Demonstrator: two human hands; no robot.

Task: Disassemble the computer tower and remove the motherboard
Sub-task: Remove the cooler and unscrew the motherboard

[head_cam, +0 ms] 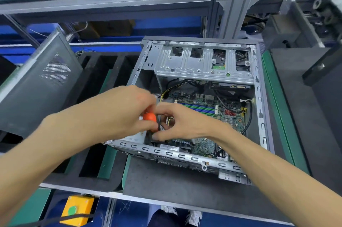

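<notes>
The open computer tower (259, 108) lies on its side on a dark mat, its side panel off. Inside, the green motherboard (209, 110) shows memory slots and black cables. A silver drive cage (196, 63) spans the far end. My left hand (120, 112) is closed around an orange-handled screwdriver (150, 117) held upright over the case's near-left corner. My right hand (179, 123) pinches the screwdriver's black shaft low down, just above the board. The tip is hidden behind my fingers.
The removed grey side panel (40, 82) leans at the left beside black foam trays (96, 97). A yellow box with a green button (77, 210) sits below the bench edge. Another dark case (314, 82) stands at the right. Shoes show at the bottom.
</notes>
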